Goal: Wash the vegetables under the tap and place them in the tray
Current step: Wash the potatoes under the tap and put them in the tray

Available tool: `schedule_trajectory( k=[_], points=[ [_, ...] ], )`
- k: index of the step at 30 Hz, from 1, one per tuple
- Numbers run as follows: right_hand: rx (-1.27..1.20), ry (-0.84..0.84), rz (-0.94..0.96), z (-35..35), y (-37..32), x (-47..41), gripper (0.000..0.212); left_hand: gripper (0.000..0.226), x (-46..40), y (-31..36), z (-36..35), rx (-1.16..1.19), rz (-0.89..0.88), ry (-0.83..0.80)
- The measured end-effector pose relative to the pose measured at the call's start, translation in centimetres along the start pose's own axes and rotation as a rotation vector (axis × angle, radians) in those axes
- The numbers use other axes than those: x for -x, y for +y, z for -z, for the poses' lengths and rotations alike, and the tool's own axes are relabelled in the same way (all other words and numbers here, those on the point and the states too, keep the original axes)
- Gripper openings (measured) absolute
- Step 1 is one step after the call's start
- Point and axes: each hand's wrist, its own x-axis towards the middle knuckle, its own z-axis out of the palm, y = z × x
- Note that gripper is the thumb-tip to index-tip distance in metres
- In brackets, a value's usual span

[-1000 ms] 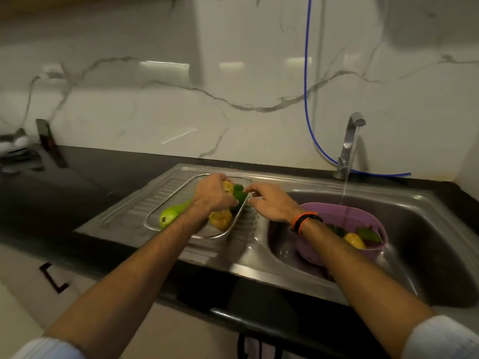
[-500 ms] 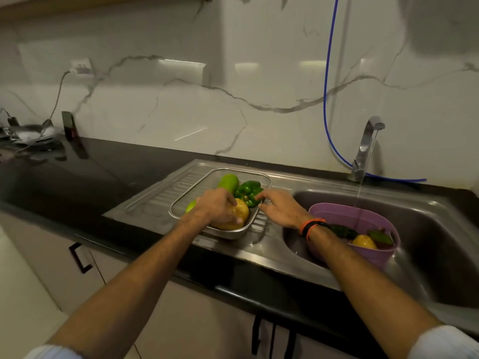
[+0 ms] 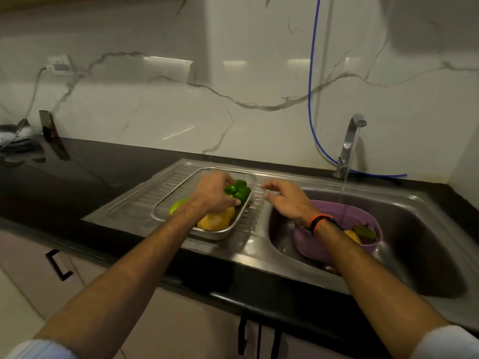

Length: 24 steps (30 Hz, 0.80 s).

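Observation:
A steel mesh tray [image 3: 178, 189] sits on the sink's drainboard. It holds a green bell pepper [image 3: 239, 191], a yellow pepper [image 3: 216, 221] and a light green vegetable [image 3: 177, 204]. My left hand [image 3: 213, 194] is over the tray, with thumb and fingers curled round the green pepper. My right hand [image 3: 286, 198] hovers just right of the tray's rim, fingers spread and holding nothing. A purple colander [image 3: 318, 248] stands in the sink bowl with a yellow vegetable [image 3: 353, 235] and a green one [image 3: 366, 232] in it. Water runs from the tap [image 3: 348, 142] into the colander.
The steel sink bowl [image 3: 427, 255] lies to the right. Black countertop [image 3: 90, 174] stretches left, with a dark upright object [image 3: 48, 125] and a pan-like item [image 3: 14, 136] at the far left. A blue hose [image 3: 312, 99] hangs down the marble wall.
My left hand has moved from the yellow pepper up onto the green pepper. My right hand has let go of the green pepper and drawn back to the right of the tray.

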Motion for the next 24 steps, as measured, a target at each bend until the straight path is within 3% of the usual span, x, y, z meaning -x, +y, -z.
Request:
schedule_trajectory(
  k=[3,7,15,24],
  points=[
    [0.007,0.034,-0.079,2.4,2.9,0.3,0.030,0.046,-1.0,3.4,-1.3,0.081,-0.081,0.045],
    [0.044,0.065,-0.192,6.1,7.4,1.9,0.032,0.047,-3.0,7.7,-5.6,0.127,-0.155,-0.040],
    [0.148,0.022,-0.447,9.3,16.5,5.7,0.034,0.054,-6.0,11.7,-15.7,0.112,-0.130,-0.264],
    [0.180,-0.050,-0.623,8.9,23.6,4.9,0.033,0.050,-9.1,13.8,-22.1,0.151,-0.109,-0.376]
  ],
)
